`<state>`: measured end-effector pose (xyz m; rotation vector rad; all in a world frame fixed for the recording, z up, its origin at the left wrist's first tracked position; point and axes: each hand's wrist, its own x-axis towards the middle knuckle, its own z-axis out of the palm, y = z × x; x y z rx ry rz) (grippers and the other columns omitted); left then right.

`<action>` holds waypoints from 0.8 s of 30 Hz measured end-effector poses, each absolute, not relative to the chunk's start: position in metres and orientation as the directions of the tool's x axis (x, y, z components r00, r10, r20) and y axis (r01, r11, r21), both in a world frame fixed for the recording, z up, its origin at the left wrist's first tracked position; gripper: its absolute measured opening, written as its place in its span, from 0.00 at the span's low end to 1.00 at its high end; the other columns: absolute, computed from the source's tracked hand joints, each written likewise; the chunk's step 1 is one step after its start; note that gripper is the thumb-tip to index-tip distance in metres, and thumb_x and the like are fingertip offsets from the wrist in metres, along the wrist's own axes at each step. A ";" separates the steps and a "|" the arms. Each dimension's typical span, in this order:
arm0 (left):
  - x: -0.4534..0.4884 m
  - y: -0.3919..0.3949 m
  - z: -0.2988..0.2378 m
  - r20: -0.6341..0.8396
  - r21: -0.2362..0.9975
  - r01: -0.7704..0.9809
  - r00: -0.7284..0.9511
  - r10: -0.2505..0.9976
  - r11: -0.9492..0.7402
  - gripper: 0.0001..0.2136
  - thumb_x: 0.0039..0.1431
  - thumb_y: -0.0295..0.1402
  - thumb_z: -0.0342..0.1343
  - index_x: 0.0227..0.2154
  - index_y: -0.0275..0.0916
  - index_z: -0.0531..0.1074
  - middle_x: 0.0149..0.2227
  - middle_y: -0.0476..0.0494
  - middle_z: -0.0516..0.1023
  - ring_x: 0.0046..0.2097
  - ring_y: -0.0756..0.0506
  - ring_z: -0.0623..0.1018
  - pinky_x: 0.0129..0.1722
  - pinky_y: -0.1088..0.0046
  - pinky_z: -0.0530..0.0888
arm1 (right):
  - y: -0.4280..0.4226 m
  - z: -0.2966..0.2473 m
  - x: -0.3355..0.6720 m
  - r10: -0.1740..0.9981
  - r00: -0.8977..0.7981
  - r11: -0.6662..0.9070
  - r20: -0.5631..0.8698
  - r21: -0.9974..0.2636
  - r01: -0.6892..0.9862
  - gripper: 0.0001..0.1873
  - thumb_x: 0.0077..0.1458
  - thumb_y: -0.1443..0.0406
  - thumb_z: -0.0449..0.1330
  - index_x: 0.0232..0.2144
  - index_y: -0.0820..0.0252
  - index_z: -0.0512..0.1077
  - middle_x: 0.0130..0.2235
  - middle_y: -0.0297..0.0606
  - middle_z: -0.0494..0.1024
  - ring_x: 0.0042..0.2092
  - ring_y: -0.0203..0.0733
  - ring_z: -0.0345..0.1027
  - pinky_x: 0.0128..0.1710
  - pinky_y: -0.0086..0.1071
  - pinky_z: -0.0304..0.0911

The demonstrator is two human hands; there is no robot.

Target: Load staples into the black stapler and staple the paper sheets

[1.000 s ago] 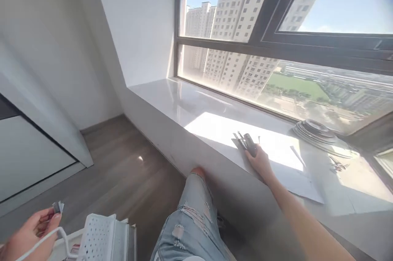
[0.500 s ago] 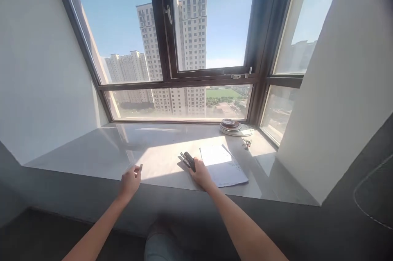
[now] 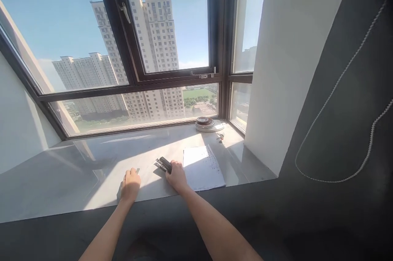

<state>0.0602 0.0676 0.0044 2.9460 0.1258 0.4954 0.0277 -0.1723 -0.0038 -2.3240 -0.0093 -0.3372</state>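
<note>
My right hand is closed around a black stapler whose arms are spread apart, with metal showing at the far ends. It rests close to the left edge of the white paper sheets. To the left, my left hand is low over the sill, fingers pinched on a small grey strip, of which only the tip shows past the fingers. The stapler's near end is hidden under my right palm.
A stack of plates stands in the sill's far right corner. In front of it lies a small metal and red object. The sill ends at a front edge near my wrists. A beaded cord hangs at the right.
The view has turned right, so the scene sits further left. My left hand has come nearer the stapler and turned its back up. My right hand keeps its hold.
</note>
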 end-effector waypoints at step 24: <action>0.058 0.061 0.008 0.434 0.098 0.055 0.896 0.092 -0.994 0.16 0.70 0.28 0.41 0.49 0.31 0.73 0.46 0.24 0.77 0.50 0.31 0.79 0.43 0.59 0.73 | -0.301 0.018 -0.036 -0.373 0.919 -0.517 0.129 -0.851 -0.090 0.11 0.67 0.59 0.64 0.46 0.58 0.78 0.46 0.47 0.83 0.51 0.55 0.77 0.42 0.36 0.67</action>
